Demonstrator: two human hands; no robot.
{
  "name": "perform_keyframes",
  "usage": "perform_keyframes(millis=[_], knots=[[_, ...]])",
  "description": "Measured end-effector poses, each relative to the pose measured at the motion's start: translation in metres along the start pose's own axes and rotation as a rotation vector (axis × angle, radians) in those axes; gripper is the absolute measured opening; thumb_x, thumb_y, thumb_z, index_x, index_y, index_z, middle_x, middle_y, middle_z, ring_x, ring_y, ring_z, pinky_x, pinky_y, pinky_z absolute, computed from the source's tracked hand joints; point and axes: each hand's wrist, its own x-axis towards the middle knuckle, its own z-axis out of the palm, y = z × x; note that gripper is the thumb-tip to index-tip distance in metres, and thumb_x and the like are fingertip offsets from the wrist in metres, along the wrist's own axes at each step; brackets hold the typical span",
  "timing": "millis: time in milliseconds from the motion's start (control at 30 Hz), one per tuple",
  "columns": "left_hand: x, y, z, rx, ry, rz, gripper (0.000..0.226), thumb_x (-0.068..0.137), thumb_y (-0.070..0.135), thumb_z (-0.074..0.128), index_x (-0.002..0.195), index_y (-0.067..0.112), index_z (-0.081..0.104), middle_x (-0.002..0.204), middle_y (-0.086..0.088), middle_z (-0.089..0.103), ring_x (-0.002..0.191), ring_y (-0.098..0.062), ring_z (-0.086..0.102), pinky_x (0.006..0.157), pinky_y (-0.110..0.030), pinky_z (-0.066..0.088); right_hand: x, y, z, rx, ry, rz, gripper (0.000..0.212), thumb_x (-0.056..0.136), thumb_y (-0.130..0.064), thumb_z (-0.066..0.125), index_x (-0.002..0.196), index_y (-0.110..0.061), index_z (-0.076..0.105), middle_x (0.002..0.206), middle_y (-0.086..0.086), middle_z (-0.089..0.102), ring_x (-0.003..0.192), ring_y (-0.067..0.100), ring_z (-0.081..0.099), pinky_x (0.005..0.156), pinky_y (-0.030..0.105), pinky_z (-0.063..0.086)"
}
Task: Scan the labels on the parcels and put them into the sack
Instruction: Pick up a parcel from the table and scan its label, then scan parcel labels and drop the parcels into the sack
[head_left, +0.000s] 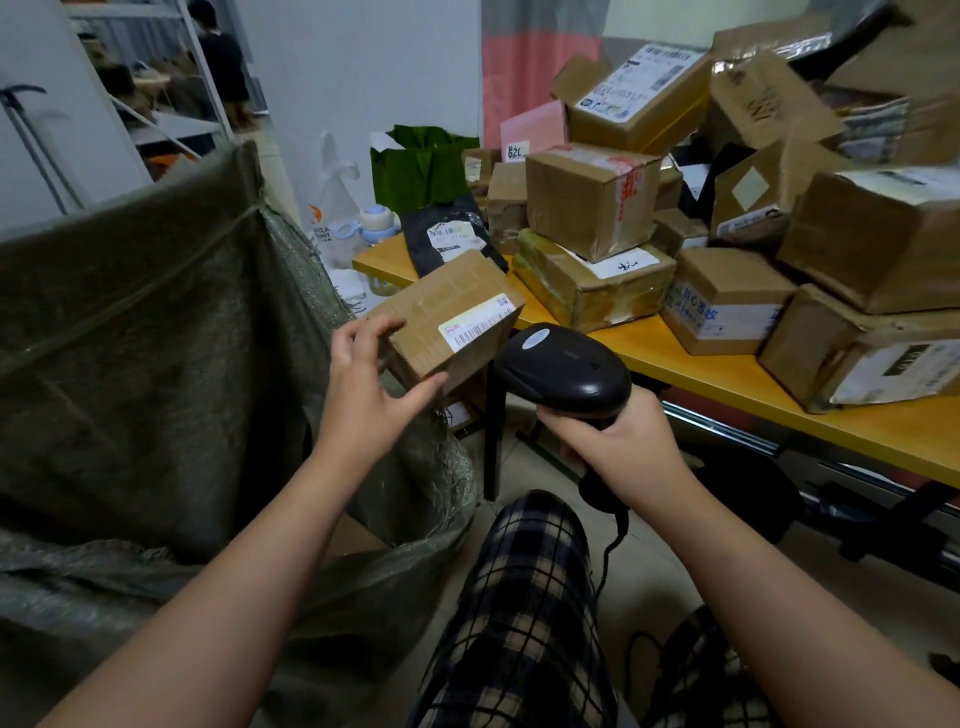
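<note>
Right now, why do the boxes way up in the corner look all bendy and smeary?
In the head view, the wide-angle lens bends things near the edges, so the stacked cardboard boxes at top right tilt and smear; in the middle, the small parcel and its barcode label look fairly sharp; the barcode scanner has a faint shine on top.

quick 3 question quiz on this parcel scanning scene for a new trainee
1. True or false: the right hand has the scanner in its grip.
2. The sack stands: A) at the person's right B) at the person's left C) behind the person.
3. Fill in: the left hand holds a parcel with its barcode label facing ___.
Key: 1 true; 2 B; 3 up.
</note>
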Motion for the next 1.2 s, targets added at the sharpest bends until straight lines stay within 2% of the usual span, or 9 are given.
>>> perform_keyframes(millis=[100,200,300,433,567,667,833,933,1200], knots=[[-0.008,-0.01,-0.02,-0.007,0.036,-0.052,0.065,0.072,0.025,0.08,0.124,0.034,0.042,0.128,0.004,0.031,0.118,-0.012,0.044,0.102,-0.034,0.043,0.011,0.004,0.015,0.017,-0.16,-0.013,0.045,0.075,-0.015,0.082,0.112,-0.032,0.063,0.101,-0.023,0.07,0.099,-0.006,0.063,0.081,0.009,0.048],[-0.028,-0.04,-0.049,-0.011,0.129,-0.222,0.067,0.073,0.032,0.077,0.126,0.038,0.036,0.132,0.009,0.028,0.119,-0.009,0.043,0.096,-0.024,0.044,0.027,0.017,0.045,-0.017,-0.318,0.034,0.049,0.073,-0.013,0.083,0.109,-0.039,0.061,0.106,-0.018,0.07,0.105,-0.004,0.062,0.092,0.02,0.049],[-0.058,-0.083,-0.076,0.079,0.21,-0.462,0.074,0.074,0.031,0.078,0.133,0.024,0.035,0.134,0.005,0.03,0.112,-0.002,0.041,0.095,-0.02,0.041,0.046,0.036,0.086,-0.157,-0.41,0.033,0.036,0.075,-0.016,0.082,0.102,-0.031,0.065,0.101,-0.01,0.071,0.098,-0.003,0.063,0.087,0.027,0.051],[-0.08,-0.138,-0.085,0.269,0.087,-0.695,0.079,0.072,0.038,0.08,0.134,0.019,0.036,0.134,-0.009,0.035,0.116,-0.022,0.048,0.102,-0.032,0.039,0.074,0.073,0.145,-0.347,-0.549,0.026,0.027,0.082,-0.026,0.075,0.102,-0.01,0.066,0.095,0.005,0.07,0.095,0.021,0.064,0.082,0.041,0.052],[-0.075,-0.19,-0.055,0.404,-0.13,-0.837,0.075,0.075,0.043,0.077,0.135,0.019,0.037,0.131,-0.013,0.035,0.122,-0.035,0.042,0.102,-0.043,0.038,0.087,0.119,0.189,-0.424,-0.57,0.052,0.017,0.082,-0.035,0.074,0.088,-0.03,0.06,0.083,-0.009,0.06,0.088,0.019,0.062,0.069,0.029,0.046],[-0.082,-0.227,-0.03,0.51,-0.216,-0.911,0.077,0.077,0.044,0.074,0.137,0.017,0.036,0.131,-0.017,0.035,0.122,-0.039,0.04,0.101,-0.046,0.039,0.084,0.156,0.205,-0.382,-0.487,0.114,0.024,0.079,-0.038,0.075,0.079,-0.043,0.052,0.078,-0.023,0.055,0.081,0.011,0.058,0.06,0.022,0.042],[-0.091,-0.254,-0.01,0.622,-0.287,-0.9,0.078,0.08,0.049,0.069,0.138,0.013,0.033,0.134,-0.017,0.033,0.123,-0.037,0.037,0.096,-0.047,0.041,0.086,0.183,0.207,-0.233,-0.403,0.177,0.034,0.076,-0.034,0.08,0.105,-0.025,0.064,0.099,-0.012,0.065,0.099,0.008,0.06,0.083,0.023,0.048],[-0.079,-0.245,-0.009,0.604,-0.218,-0.841,0.069,0.086,0.048,0.062,0.138,0.009,0.038,0.136,-0.018,0.035,0.125,-0.036,0.037,0.099,-0.046,0.039,0.089,0.17,0.202,-0.166,-0.362,0.186,0.028,0.077,-0.024,0.08,0.091,-0.038,0.06,0.083,-0.033,0.061,0.086,-0.013,0.059,0.072,0.001,0.044],[-0.005,-0.131,-0.01,0.314,-0.047,-0.384,0.039,0.09,0.026,0.062,0.125,0.012,0.053,0.127,-0.006,0.047,0.121,-0.021,0.042,0.099,-0.025,0.03,0.092,0.109,0.142,-0.081,-0.041,0.083,0.035,0.077,-0.012,0.08,0.084,-0.04,0.059,0.071,-0.026,0.064,0.073,-0.014,0.061,0.062,0.005,0.044]])
